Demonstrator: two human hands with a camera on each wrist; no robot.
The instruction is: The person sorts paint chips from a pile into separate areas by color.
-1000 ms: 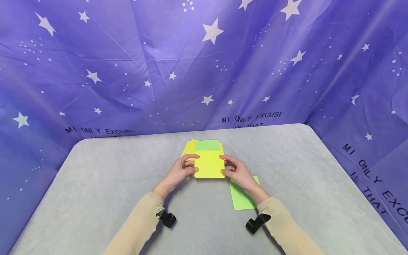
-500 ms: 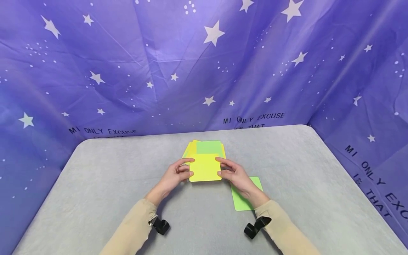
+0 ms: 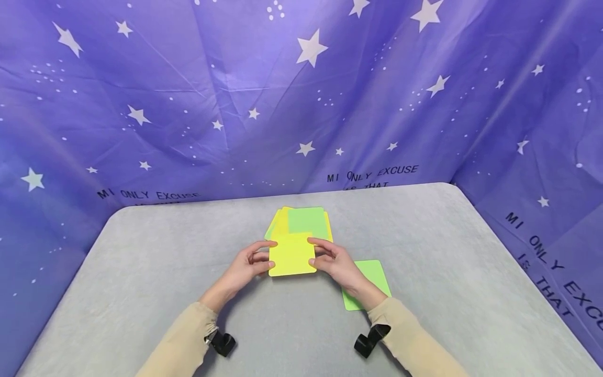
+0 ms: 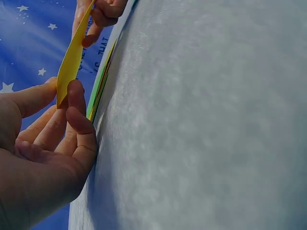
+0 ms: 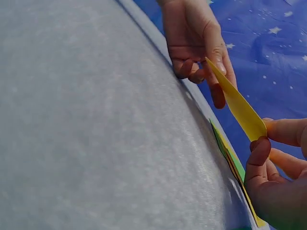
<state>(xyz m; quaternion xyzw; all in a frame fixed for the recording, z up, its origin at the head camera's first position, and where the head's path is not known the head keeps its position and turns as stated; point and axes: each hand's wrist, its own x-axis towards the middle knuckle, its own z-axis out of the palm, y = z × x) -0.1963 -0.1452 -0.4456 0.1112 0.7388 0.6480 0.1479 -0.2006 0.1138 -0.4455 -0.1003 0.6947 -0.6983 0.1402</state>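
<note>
A yellow square card is held just above the table between both hands. My left hand pinches its left edge between thumb and fingers. At the opposite edge my right hand pinches it the same way. Both wrist views show the yellow card raised and slightly bowed. Behind it lies a loose pile of yellow and green cards, with a green card on top. Partly under my right forearm, a single green card rests on the table.
The grey table has rounded far corners. A purple star-printed cloth hangs behind and beside it. Black wrist cameras sit on both beige sleeves.
Both hands have drawn the yellow card toward the person and to the left, away from the pile. More of the pile's top green card now shows.
</note>
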